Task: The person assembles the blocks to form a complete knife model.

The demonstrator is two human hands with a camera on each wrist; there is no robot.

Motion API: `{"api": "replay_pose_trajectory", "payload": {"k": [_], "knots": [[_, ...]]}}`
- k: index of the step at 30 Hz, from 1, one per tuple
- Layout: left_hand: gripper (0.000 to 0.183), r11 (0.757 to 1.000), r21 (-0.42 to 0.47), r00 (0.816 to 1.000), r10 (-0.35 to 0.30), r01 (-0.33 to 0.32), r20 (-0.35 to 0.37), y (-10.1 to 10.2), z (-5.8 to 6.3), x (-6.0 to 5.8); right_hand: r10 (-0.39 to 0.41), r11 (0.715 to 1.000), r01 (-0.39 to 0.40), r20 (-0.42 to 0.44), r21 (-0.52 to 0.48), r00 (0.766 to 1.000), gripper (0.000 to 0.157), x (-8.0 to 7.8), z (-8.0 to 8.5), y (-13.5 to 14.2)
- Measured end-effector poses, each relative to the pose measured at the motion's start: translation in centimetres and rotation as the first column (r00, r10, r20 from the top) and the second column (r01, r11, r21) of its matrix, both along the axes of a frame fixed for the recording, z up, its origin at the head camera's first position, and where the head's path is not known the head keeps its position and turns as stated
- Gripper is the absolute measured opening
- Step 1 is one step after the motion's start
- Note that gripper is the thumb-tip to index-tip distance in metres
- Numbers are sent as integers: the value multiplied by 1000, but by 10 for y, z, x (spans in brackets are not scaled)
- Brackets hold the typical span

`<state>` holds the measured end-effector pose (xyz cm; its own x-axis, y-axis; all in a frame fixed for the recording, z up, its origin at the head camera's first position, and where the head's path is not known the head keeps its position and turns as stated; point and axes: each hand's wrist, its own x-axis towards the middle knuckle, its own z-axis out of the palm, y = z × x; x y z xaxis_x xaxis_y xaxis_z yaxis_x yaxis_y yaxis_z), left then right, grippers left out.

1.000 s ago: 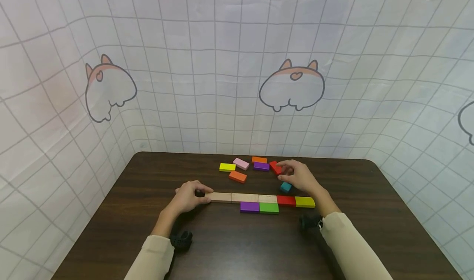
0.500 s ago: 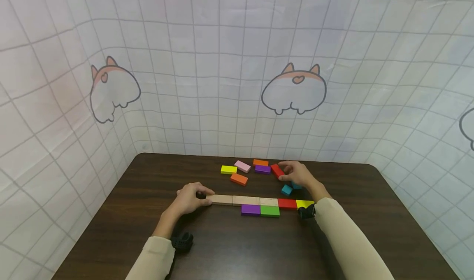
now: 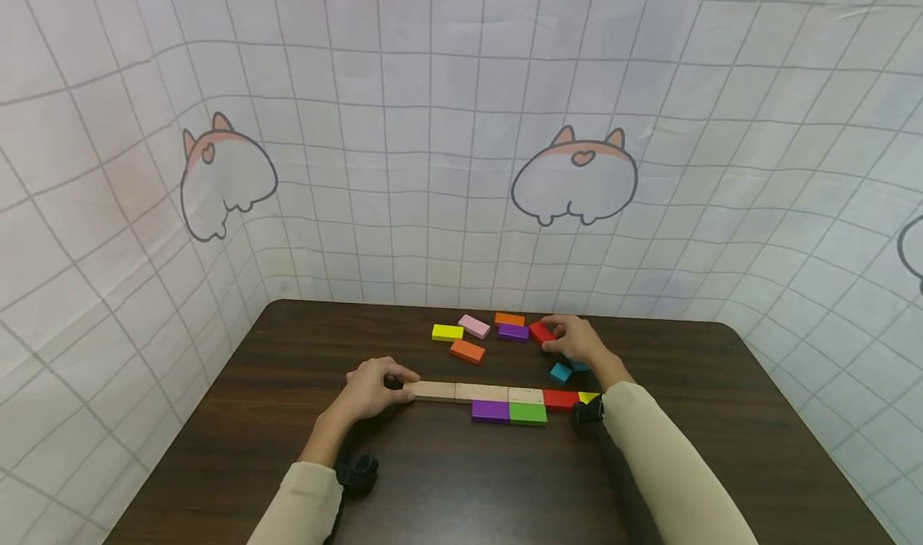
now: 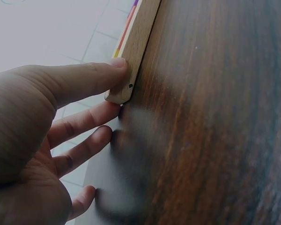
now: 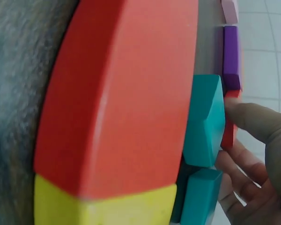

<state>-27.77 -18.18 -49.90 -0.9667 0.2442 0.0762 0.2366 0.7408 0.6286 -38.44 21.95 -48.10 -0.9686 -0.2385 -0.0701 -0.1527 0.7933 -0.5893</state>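
My left hand [image 3: 375, 386] pinches the left end of a plain wooden block [image 3: 434, 391] between thumb and index finger, its other fingers spread loosely in the left wrist view. That block begins a straight row with more wooden blocks [image 3: 481, 393], a red block [image 3: 560, 399] and a yellow block [image 5: 126, 206]. Against the row's near side lie a purple block [image 3: 490, 411] and a green block [image 3: 528, 414]. At the back right, my right hand [image 3: 581, 343] pinches another red block [image 3: 539, 332] by thumb and fingers. Two teal blocks [image 5: 206, 122] sit between that hand and the row.
Behind the row lie loose blocks: orange [image 3: 467, 351], yellow [image 3: 448, 333], pink [image 3: 473, 325], a second orange [image 3: 509, 319] and a second purple [image 3: 513, 333]. The dark wooden table [image 3: 461, 481] ends at a white gridded curtain [image 3: 404, 208].
My right thumb has come in to the back red block, and the right forearm has swung left, covering part of the row's yellow block. A second teal block now shows. The left hand keeps its place.
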Motion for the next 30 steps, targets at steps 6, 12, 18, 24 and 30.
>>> {"api": "replay_pose_trajectory", "payload": {"k": [6, 12, 18, 24, 30], "knots": [[20, 1000, -2, 1000, 6, -6, 4, 0, 0, 0, 6, 1000, -6, -50, 9, 999, 50, 4, 3, 5], [21, 1000, -1, 1000, -5, 5, 4, 1, 2, 1, 35, 999, -39, -105, -37, 994, 51, 12, 12, 12], [22, 1000, -10, 1000, -8, 8, 1, 0, 3, 1, 77, 995, -86, -143, -56, 987, 49, 25, 21, 16], [22, 1000, -15, 1000, -3, 3, 11, 0, 3, 0, 117, 991, -126, -186, -40, 976, 41, 44, 29, 22], [22, 1000, -14, 1000, -4, 4, 9, 1, 3, -1, 148, 987, -157, -219, -24, 964, 40, 60, 32, 33]]}}
